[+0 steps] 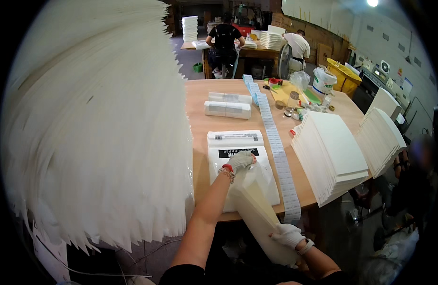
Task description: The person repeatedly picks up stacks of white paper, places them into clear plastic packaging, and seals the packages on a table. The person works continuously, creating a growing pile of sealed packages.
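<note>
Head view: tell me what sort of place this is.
Probably a paper-packing workshop: there are paper stacks, a long strip of labels, and printed plastic bags on the table.

Tall paper stack [100, 123] walling off the left, bag pile [218, 166] filling the near middle, narrow counter [281, 130] lane open between label strip [276, 147] and right-hand sheet piles [330, 147]

Label strip [277, 152] (on table [228, 124]) between bags [221, 166] and 2 paper stacks [330, 147]

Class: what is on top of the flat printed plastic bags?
The gloved left hand and one end of the cream paper are over the plastic bags; the surface beneath them is covered and cannot be seen.
</note>
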`<state>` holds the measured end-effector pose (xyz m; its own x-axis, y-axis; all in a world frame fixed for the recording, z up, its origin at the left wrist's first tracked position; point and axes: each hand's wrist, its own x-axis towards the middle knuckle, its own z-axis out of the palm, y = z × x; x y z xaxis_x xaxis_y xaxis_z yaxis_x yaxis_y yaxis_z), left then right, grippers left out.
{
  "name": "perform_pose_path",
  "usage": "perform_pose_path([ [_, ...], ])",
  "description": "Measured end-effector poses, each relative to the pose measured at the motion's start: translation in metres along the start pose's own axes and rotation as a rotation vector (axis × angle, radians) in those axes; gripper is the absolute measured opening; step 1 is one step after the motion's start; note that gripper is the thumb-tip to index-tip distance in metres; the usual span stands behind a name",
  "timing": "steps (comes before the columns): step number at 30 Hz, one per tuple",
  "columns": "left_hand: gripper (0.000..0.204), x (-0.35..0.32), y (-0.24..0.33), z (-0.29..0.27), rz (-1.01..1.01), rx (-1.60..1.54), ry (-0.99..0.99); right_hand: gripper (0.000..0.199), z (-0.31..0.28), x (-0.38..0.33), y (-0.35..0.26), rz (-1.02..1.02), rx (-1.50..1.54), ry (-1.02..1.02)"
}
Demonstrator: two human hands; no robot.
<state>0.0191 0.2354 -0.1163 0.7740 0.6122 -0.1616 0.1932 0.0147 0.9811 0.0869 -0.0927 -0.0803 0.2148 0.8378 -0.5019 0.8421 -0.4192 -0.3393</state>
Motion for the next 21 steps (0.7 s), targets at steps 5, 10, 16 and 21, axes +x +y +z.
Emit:
perform_pose_path([
  [5, 0.022, -0.017, 0.047, 0.003, 0.054, 0.42, 0.029, 0.046, -0.032, 0.028, -0.032, -0.016, 0.021, 0.085],
  [10, 0.026, -0.033, 0.057, 0.005, 0.054, 0.32, 0.099, 0.043, -0.03, 0.05, -0.04, -0.131, -0.233, 0.067],
  [16, 0.027, -0.057, 0.065, 0.043, 0.259, 0.458, 0.162, 0.028, -0.012, 0.168, -0.016, -0.328, -0.275, 0.399],
  [21, 0.029, -0.105, 0.089, 0.077, 0.409, 0.556, 0.221, 0.026, -0.033, 0.203, -0.005, -0.358, -0.477, 0.823],
])
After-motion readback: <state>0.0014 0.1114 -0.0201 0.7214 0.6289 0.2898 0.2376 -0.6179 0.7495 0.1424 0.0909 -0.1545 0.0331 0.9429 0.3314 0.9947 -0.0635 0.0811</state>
